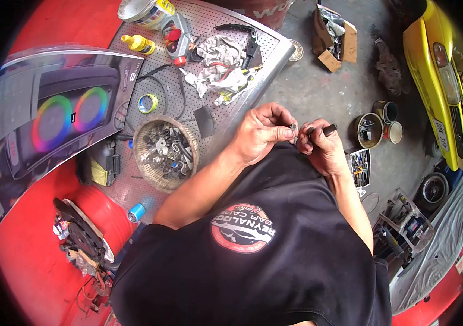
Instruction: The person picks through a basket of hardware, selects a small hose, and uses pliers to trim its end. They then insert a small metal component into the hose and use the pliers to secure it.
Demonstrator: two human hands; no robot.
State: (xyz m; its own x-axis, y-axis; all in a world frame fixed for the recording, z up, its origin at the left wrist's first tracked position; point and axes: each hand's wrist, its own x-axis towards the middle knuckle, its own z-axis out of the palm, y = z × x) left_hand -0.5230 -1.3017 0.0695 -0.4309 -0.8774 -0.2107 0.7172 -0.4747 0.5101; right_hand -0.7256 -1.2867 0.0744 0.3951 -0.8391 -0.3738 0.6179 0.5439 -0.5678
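Note:
My left hand (pixel 264 133) is raised in front of my chest, thumb and forefinger pinching a small round metal part (pixel 293 126). Close beside it on the right, my right hand (pixel 321 144) is closed around a dark cylindrical piece (pixel 329 129), whose end sticks out past the fingers. The fingertips of both hands nearly meet, and fine detail between them is too small to tell. To the left of my left hand, a round basket (pixel 140 163) full of small metal parts and clips stands on a perforated metal table (pixel 218 117).
The table also bears a rag (pixel 220 51), a yellow bottle (pixel 139 44), a grey bottle (pixel 177 41), a tape roll (pixel 147 103) and cables. A large printed box (pixel 71 108) stands left. On the right are an open carton (pixel 351 43), tins (pixel 369 130) and a yellow bumper (pixel 432 70).

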